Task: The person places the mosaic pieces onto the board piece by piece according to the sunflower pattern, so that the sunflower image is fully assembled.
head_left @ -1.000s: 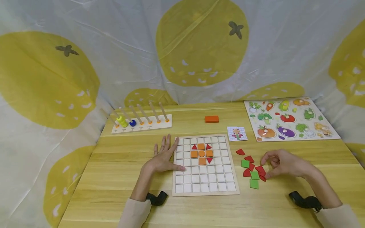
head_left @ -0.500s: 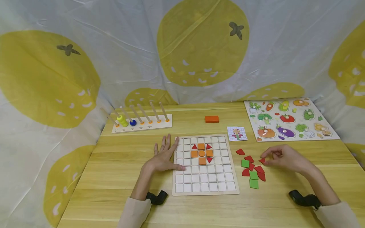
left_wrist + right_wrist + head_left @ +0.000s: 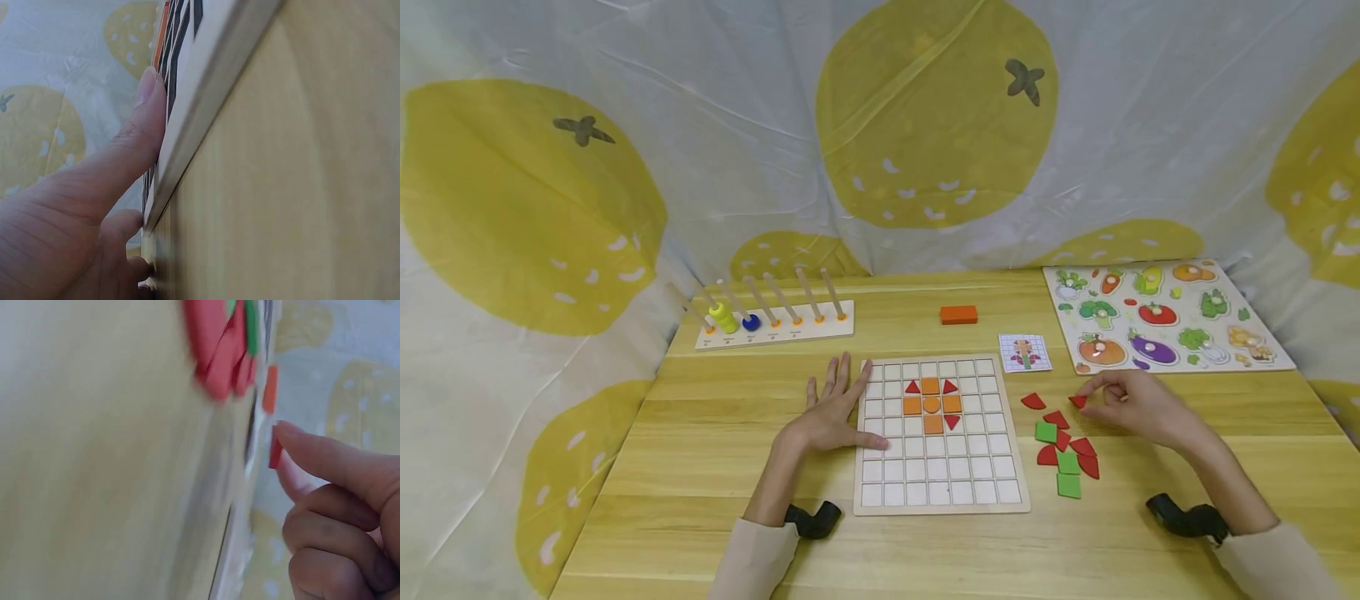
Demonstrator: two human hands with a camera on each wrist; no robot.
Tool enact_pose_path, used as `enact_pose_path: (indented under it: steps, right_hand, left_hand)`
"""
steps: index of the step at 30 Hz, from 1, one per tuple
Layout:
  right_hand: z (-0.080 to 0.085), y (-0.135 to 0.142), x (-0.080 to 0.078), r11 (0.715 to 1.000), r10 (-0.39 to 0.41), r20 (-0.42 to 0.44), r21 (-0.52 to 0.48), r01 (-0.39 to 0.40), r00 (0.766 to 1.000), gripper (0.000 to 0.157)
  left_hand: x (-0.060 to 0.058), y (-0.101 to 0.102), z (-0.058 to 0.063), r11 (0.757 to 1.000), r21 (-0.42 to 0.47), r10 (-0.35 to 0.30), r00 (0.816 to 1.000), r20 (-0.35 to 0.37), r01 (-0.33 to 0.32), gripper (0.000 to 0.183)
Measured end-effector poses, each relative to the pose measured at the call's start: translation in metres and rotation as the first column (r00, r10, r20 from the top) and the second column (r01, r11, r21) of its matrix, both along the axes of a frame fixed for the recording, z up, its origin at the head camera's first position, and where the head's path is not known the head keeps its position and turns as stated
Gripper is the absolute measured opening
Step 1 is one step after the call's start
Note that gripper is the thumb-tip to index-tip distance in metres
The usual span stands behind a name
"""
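Observation:
My left hand (image 3: pixel 829 421) lies spread over the left side of a wooden grid board (image 3: pixel 936 494), thumb on its squares and fingers around the edge. In the left wrist view the thumb (image 3: pixel 140 122) presses on the board's face. On the grid, orange squares (image 3: pixel 930 386) surround an orange circle (image 3: pixel 932 405), with red triangles (image 3: pixel 952 422) at three corners. Right of the board, my right hand (image 3: pixel 1138 406) pinches a small red triangle tile (image 3: pixel 1078 402) between thumb and index finger. The right wrist view shows the red tile (image 3: pixel 274 448) edge-on at the fingertips.
Red quarter-circle tiles (image 3: pixel 1033 402) and green squares (image 3: pixel 1069 486) lie loose between board and right hand. Behind stand a printed pattern card (image 3: pixel 1025 353), an orange block (image 3: pixel 958 315), a peg stand (image 3: pixel 775 335) and a vegetable puzzle (image 3: pixel 1172 317). A fruit-print curtain (image 3: pixel 737 167) closes the back.
My right hand has picked a red triangle tile out of the loose pile and moved it up and slightly left, away from the pile. The left hand stays on the board.

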State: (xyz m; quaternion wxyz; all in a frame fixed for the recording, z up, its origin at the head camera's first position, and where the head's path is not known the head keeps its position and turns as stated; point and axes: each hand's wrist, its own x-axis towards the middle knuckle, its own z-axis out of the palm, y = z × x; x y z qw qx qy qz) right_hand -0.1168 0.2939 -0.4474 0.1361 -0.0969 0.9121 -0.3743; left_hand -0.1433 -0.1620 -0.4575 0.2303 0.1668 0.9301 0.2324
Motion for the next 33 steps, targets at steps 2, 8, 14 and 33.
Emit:
enact_pose_path:
  steps: [2,8,14,33]
  right_hand:
    - [0.004,-0.017,-0.004,0.999,0.019,-0.017,-0.041,-0.019,1.0,0.024]
    - [0.008,-0.091,-0.013,0.982,0.1,0.029,-0.161,-0.094,0.995,0.021]
    - [0.001,-0.158,-0.016,0.963,0.175,0.025,-0.213,-0.166,0.984,0.018]
    - [-0.009,-0.207,-0.022,0.983,0.139,0.056,-0.126,-0.131,0.989,0.011]
  left_hand:
    - [0.0,0.0,0.0,1.0,-0.003,0.001,1.0,0.0,-0.001,0.126]
    - [0.0,0.0,0.001,1.0,-0.004,-0.005,1.0,-0.003,0.005,0.126]
    - [-0.001,0.002,0.001,1.0,0.013,-0.01,1.0,-0.007,0.01,0.127]
    - [-0.001,0.0,0.0,1.0,-0.027,0.006,1.0,-0.021,-0.007,0.127]
